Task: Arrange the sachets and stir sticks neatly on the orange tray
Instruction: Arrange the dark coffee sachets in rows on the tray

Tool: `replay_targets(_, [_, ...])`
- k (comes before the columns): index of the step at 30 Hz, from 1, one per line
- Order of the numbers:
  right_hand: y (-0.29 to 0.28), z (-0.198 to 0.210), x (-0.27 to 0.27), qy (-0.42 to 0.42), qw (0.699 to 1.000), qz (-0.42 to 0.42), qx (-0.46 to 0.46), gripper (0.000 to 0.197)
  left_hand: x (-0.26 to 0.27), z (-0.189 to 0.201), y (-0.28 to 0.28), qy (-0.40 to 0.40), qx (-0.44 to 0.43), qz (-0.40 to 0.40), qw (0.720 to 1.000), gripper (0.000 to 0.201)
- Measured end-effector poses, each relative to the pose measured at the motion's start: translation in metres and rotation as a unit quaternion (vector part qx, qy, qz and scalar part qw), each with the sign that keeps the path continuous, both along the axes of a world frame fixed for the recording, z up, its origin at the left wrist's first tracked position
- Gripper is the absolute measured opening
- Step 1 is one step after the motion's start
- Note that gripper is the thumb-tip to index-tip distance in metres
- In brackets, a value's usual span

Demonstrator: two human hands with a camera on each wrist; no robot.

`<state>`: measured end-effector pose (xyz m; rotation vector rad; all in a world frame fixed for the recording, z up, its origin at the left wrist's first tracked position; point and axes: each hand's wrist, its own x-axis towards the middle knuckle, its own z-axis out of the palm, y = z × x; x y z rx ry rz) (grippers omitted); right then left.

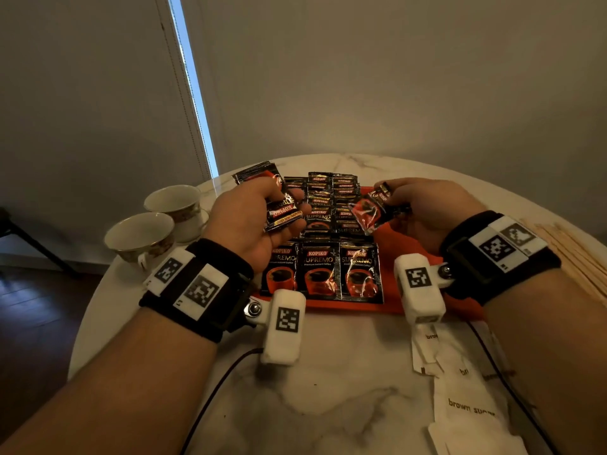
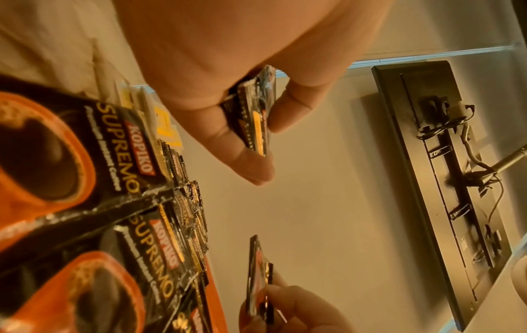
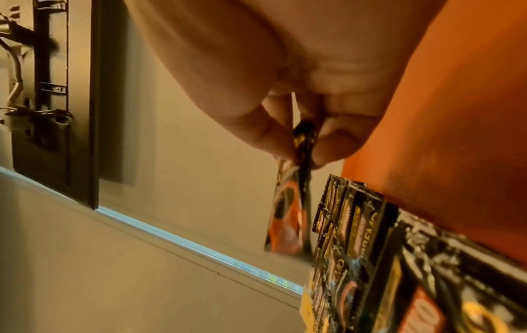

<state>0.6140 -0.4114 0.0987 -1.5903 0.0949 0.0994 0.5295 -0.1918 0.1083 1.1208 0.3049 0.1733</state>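
Observation:
An orange tray (image 1: 407,244) lies on the marble table with rows of black-and-red coffee sachets (image 1: 320,270) laid over its left half. My left hand (image 1: 262,211) grips a stack of sachets (image 1: 279,205) above the tray's left side; the same stack (image 2: 253,117) shows between thumb and fingers in the left wrist view. My right hand (image 1: 414,205) pinches a single sachet (image 1: 374,210) by its top edge above the tray's middle, seen edge-on as the pinched sachet (image 3: 291,207) in the right wrist view. Wooden stir sticks (image 1: 568,254) lie at the table's right edge.
Two teacups (image 1: 157,224) stand at the table's left edge. White brown-sugar sachets (image 1: 466,389) lie on the marble near the front right. Cables (image 1: 210,399) run from both wrist cameras across the table. The tray's right half (image 3: 456,112) is bare orange.

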Motion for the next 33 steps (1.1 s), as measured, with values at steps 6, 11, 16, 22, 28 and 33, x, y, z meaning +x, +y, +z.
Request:
replay_targets(6, [-0.001, 0.005, -0.01, 0.006, 0.985, 0.124, -0.119, 0.018, 0.0, 0.0, 0.0, 0.003, -0.003, 0.0, 1.0, 0.027])
replay_targets(11, [0.004, 0.005, -0.019, 0.011, 0.951, 0.202, -0.233, 0.018, 0.0, 0.0, 0.0, 0.005, -0.004, -0.002, 1.0, 0.029])
replay_targets(16, [0.011, 0.006, -0.026, -0.007, 0.927, 0.21, -0.31, 0.015, 0.001, -0.001, 0.001, 0.003, -0.006, -0.003, 1.0, 0.032])
replay_targets(22, [0.015, 0.006, -0.028, -0.006, 0.917, 0.197, -0.348, 0.014, 0.001, 0.0, 0.002, -0.001, -0.009, -0.01, 1.0, 0.034])
replay_targets(28, [0.015, 0.004, -0.028, 0.0, 0.913, 0.188, -0.363, 0.012, 0.0, 0.0, -0.001, -0.001, -0.013, -0.033, 0.999, 0.038])
replay_targets(33, [0.015, 0.01, -0.029, -0.031, 0.93, 0.172, -0.324, 0.01, -0.004, 0.002, -0.004, 0.009, -0.002, -0.066, 0.998, 0.03])
